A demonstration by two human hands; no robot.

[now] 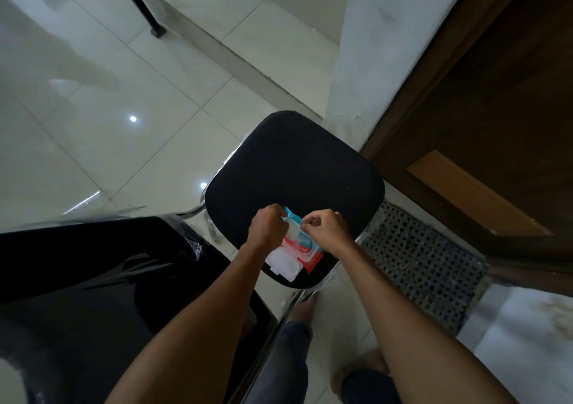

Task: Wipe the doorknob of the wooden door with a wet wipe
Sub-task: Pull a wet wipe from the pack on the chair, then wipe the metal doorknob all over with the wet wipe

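A wet wipe pack (302,242), blue, red and white, lies on the near edge of a black stool seat (294,168). Its white flip lid (283,264) is swung open toward me. My left hand (268,225) grips the pack's left side with curled fingers. My right hand (322,228) has its fingers curled over the pack's opening, pinching there; I cannot see a wipe between them. The dark wooden door (502,99) stands at the right; its doorknob is out of view.
A second black seat wrapped in plastic (102,279) is at the lower left. A perforated dark mat (421,261) lies before the door. A white wall corner (372,62) and a black leg (139,3) stand behind. My feet (304,307) are on the glossy tiles.
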